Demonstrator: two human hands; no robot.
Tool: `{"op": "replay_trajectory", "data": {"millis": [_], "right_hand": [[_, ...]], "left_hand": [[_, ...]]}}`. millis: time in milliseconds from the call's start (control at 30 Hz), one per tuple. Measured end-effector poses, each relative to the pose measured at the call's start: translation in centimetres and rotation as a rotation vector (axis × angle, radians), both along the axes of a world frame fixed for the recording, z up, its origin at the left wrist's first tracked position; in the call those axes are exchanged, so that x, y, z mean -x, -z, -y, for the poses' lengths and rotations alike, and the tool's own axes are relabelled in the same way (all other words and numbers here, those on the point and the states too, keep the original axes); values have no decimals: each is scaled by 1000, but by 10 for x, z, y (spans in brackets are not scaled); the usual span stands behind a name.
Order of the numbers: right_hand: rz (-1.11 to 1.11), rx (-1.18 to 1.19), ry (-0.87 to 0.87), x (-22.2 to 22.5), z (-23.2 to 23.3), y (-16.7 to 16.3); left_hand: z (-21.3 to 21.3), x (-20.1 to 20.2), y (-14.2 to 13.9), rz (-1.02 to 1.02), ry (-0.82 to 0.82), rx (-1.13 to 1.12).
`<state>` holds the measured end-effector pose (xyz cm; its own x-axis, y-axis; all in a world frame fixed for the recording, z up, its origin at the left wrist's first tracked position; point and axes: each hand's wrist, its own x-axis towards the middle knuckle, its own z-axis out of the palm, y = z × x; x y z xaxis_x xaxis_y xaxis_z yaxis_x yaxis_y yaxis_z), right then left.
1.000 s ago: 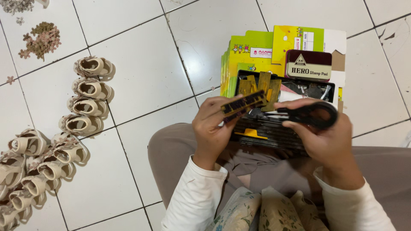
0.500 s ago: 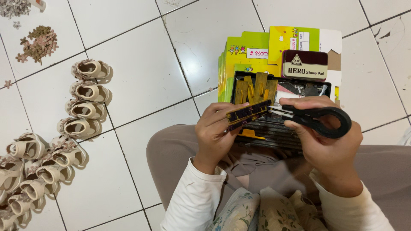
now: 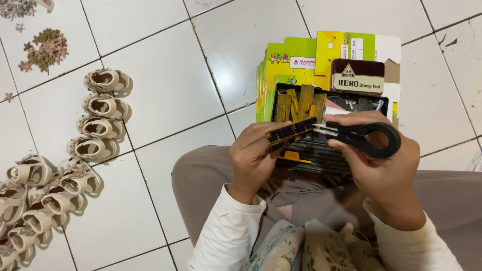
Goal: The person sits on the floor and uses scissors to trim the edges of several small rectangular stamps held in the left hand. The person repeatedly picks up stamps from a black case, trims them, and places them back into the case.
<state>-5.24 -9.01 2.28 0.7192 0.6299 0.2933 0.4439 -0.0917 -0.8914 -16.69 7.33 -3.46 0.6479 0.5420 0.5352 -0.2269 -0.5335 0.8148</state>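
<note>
Both arms came up from the bottom edge in white sleeves, bent at the elbows, and the hands met above the lap. The left hand (image 3: 256,158) was turned palm inward, its fingers (image 3: 261,134) curled and pinching something thin. The right hand (image 3: 384,168) was higher at the knuckles, its fingers (image 3: 351,120) wrapped closed around a grip, thumb underneath. The two hands were near, not touching.

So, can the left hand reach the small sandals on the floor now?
Probably not at once: the left hand holds a yellow-black strip, and the sandals lie apart across bare tiles.
</note>
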Motion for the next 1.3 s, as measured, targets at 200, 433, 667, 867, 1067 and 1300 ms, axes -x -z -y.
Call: {"op": "replay_trajectory", "data": {"millis": [200, 433, 667, 867, 1067, 1300], "right_hand": [[-180, 45, 51, 1, -3, -9], [-303, 16, 35, 1, -5, -18], [-256, -228, 117, 5, 8, -17], [-274, -216, 79, -13, 18, 2], [-425, -234, 95, -25, 25, 25], [-467, -218, 109, -41, 44, 50]], "left_hand": [[0, 0, 4, 28, -4, -92], [1, 0, 7, 22, 21, 14], [3, 2, 10, 55, 65, 184], [1, 4, 12, 47, 32, 194], [-3, 2, 27, 66, -50, 396], [-5, 2, 47, 131, -61, 507]]}}
